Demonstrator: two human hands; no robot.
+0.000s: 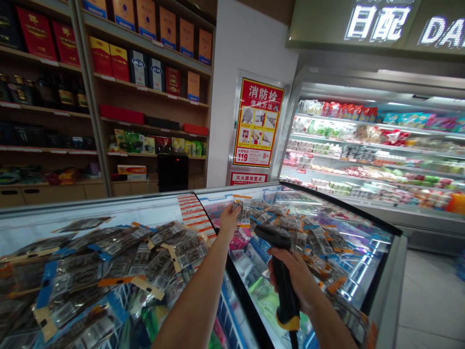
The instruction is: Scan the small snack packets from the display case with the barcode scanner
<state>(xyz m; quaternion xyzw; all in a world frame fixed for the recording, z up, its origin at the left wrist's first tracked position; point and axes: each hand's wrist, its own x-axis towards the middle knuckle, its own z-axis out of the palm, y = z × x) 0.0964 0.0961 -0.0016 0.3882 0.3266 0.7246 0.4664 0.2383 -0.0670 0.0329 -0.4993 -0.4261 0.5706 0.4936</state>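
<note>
A flat packet (245, 209) is being held up over a chest freezer (396, 278), its edge being pinched by the left hand (230, 216), thumb and fingers nearly together; a drop is being risked by so slight a grip. A scanner (281, 269) is being gripped by the wrapped right hand (293, 276); loose packets (123, 264) could be getting snagged by its cord (294, 339). Bagged goods (267, 293) are being contained beneath the freezer's glass.

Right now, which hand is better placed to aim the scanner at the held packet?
Probably the right hand: it has the black scanner in its grip, while the left hand, extended farther forward, is occupied holding the packet by one side.
</note>
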